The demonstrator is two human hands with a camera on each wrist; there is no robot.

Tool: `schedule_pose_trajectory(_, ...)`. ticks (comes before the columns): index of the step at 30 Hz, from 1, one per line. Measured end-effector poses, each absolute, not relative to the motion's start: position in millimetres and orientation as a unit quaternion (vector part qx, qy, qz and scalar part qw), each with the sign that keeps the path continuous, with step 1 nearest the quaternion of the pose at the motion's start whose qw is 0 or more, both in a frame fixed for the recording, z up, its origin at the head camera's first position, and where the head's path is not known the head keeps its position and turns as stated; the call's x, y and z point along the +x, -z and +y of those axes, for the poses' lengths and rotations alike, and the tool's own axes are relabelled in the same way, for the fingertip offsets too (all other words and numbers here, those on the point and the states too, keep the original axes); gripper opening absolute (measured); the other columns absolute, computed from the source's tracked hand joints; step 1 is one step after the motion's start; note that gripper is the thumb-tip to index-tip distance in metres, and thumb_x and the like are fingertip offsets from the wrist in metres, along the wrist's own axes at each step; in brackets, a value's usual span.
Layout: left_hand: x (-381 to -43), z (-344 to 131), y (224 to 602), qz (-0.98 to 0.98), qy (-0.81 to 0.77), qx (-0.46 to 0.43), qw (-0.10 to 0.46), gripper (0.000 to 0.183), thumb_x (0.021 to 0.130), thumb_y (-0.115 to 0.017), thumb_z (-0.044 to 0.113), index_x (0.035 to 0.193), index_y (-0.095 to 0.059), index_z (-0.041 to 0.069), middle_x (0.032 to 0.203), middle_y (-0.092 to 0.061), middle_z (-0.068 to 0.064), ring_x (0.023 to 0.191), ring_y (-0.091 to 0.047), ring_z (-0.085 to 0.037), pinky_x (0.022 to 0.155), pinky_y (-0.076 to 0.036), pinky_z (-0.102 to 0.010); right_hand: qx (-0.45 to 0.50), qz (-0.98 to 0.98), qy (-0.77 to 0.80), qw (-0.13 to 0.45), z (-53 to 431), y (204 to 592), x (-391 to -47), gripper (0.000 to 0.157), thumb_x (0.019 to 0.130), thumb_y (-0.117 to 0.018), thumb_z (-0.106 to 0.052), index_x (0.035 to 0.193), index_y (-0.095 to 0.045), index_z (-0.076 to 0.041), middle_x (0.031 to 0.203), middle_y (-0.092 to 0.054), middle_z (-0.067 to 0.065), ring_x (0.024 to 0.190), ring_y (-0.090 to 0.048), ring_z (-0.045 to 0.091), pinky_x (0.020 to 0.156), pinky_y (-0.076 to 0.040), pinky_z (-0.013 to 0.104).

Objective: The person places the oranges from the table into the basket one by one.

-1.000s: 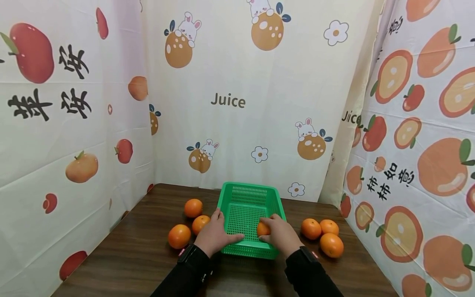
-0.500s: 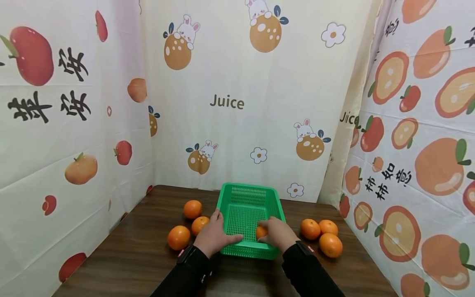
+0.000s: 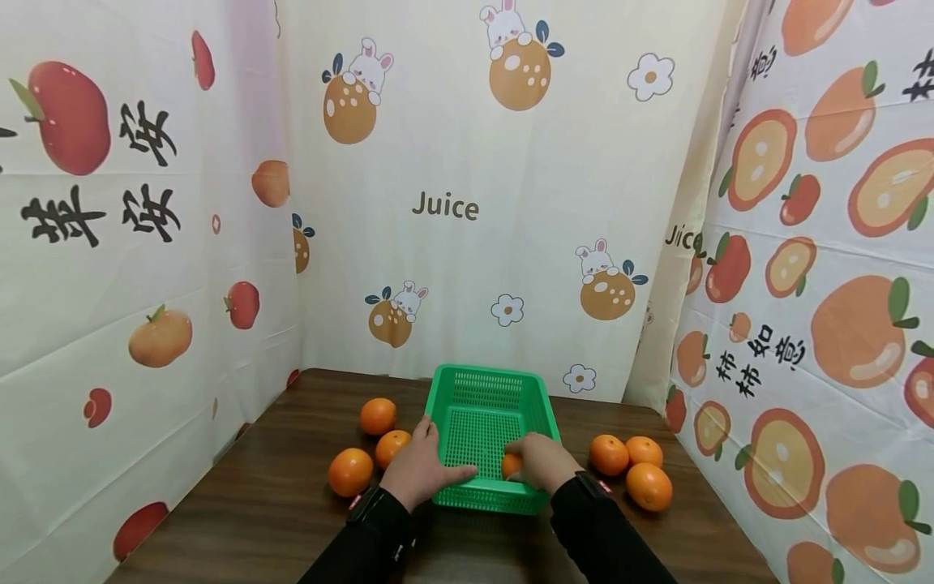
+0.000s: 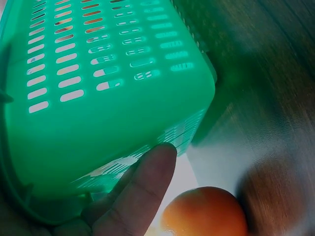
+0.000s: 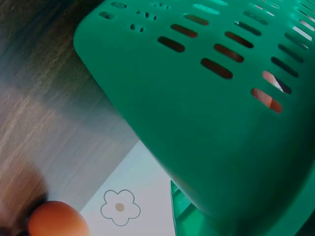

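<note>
A green plastic basket [image 3: 489, 497] with slotted walls stands on the dark wooden table. My left hand [image 3: 419, 470] holds its left side, thumb over the rim and fingers along the outside; the left wrist view shows those fingers [image 4: 142, 191] against the slotted wall. Inside the basket, toward its front right, my right hand [image 3: 545, 462] grips an orange [image 3: 512, 465], which the hand partly covers. From the right wrist, the basket's outer wall [image 5: 162, 108] fills most of the view and hides that hand's fingers.
Left of the basket lie three oranges [image 3: 350, 472], one of them close to my left hand. Three more oranges [image 3: 649, 487] sit grouped on the right. Fruit-printed curtains [image 3: 452, 268] enclose the table at the back and both sides.
My right hand has shifted slightly left and down within the basket, covering more of the orange. The left hand keeps its place on the basket. The head view has tilted up a little.
</note>
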State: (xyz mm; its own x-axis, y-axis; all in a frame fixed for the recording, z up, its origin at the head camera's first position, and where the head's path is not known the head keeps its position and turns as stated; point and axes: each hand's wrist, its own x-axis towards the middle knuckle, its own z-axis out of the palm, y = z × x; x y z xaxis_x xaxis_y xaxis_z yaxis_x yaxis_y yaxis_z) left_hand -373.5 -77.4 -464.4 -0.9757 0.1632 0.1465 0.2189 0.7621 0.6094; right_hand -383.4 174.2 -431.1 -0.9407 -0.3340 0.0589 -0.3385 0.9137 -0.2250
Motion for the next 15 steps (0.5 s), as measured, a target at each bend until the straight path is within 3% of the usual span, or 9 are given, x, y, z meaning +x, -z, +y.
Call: schedule_pose_trajectory(15,-374.4,-76.7,465.7,-0.937,0.333,-0.101,0.042,0.134,0.074,-0.07,0.091,0.162,-0.038,-0.005,0.176,-0.024,-0.021,0.142,-0.054,-0.046,0.104,-0.055,-0.059,0.166,-0.978,-0.12,-0.019,172.7,429.5,-384.5,0.035,0.093,-0.083,-0.013,0.128,-0.079,-0.016,0.129,-0.075,0.01,0.115,-0.067,0.028,0.107,-0.053,0.054)
